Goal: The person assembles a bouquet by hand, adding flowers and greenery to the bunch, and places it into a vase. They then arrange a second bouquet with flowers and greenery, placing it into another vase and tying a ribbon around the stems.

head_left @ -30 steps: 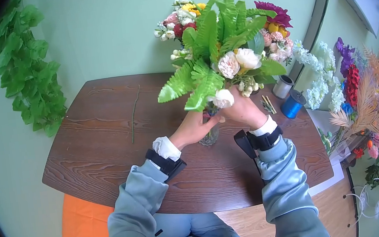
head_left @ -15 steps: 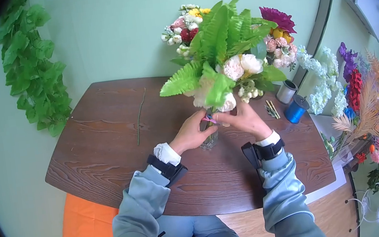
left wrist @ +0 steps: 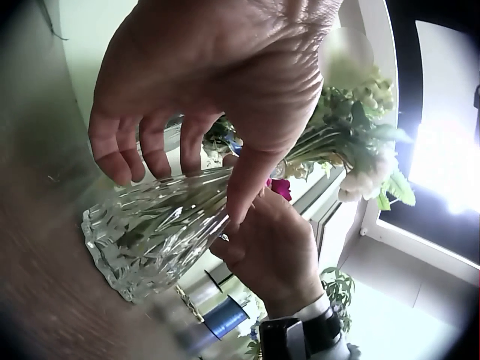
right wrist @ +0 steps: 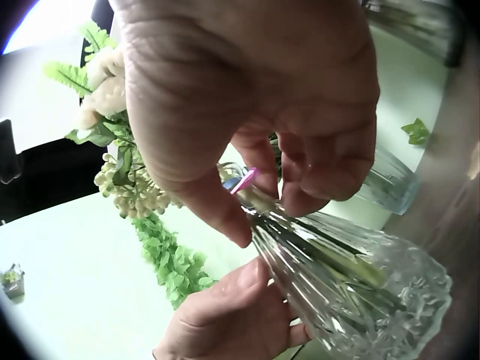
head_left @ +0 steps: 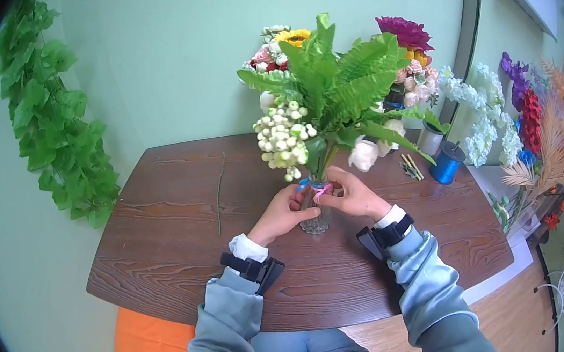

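A clear cut-glass vase stands on the wooden table, with a bouquet of green fern leaves, white berries and white flowers rising from it. Around its neck runs a blue and pink ribbon. My left hand holds the upper part of the vase from the left, thumb in front and fingers behind. From the other side my right hand grips the neck by the ribbon, its thumb and fingers on the glass in the right wrist view. Stems show through the vase wall.
One loose green stem lies on the table at left. Toward the right are a blue spool, a silver spool and small sticks. Other flower arrangements stand behind; more artificial flowers fill the far right.
The bouquet has turned: the white berry cluster now faces left and the white flowers sit to the right. My hands stay at the vase neck, and the ribbon shows more plainly between them.
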A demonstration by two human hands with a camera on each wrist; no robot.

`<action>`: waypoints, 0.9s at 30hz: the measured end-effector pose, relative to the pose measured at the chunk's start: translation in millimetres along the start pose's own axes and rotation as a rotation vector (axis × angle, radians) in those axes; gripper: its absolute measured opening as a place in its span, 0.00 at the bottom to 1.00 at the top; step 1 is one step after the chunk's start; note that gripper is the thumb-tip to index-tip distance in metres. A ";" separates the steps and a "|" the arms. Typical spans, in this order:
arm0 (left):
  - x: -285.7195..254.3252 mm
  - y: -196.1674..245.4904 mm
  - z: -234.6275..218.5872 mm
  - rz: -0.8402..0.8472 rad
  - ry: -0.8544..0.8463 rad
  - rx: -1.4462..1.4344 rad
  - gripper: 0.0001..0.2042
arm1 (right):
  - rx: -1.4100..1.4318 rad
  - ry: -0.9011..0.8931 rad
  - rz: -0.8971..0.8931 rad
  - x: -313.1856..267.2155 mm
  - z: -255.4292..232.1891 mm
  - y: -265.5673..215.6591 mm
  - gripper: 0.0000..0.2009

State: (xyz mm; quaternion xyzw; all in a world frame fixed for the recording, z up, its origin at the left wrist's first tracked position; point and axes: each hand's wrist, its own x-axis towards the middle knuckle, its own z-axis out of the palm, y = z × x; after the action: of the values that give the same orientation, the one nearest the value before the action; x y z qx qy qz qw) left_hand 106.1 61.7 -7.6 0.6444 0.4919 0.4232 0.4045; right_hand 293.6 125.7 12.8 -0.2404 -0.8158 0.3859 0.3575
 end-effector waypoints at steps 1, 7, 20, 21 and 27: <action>1.8 -6.4 0.6 0.007 0.003 -0.008 0.26 | -0.010 -0.005 0.000 0.9 0.1 -1.3 0.17; -0.2 -13.9 2.2 0.075 0.021 -0.190 0.34 | -0.099 0.042 -0.034 -0.1 1.5 -17.7 0.16; -3.1 -18.7 -1.4 0.010 -0.164 -0.166 0.34 | -0.009 -0.024 0.117 -5.2 -5.7 -35.3 0.21; -4.1 -17.9 -1.4 0.004 -0.159 -0.150 0.33 | -0.061 -0.024 0.185 -5.8 -6.4 -37.2 0.21; -6.5 -17.1 -0.8 -0.004 -0.171 -0.173 0.33 | 0.078 -0.057 0.072 -7.6 -3.2 -36.0 0.21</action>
State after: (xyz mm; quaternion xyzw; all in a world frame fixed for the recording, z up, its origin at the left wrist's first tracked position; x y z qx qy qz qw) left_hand 99.3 58.7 -24.3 0.6399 0.4186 0.4067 0.4999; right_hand 296.7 100.9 40.1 -0.2444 -0.8007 0.4367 0.3291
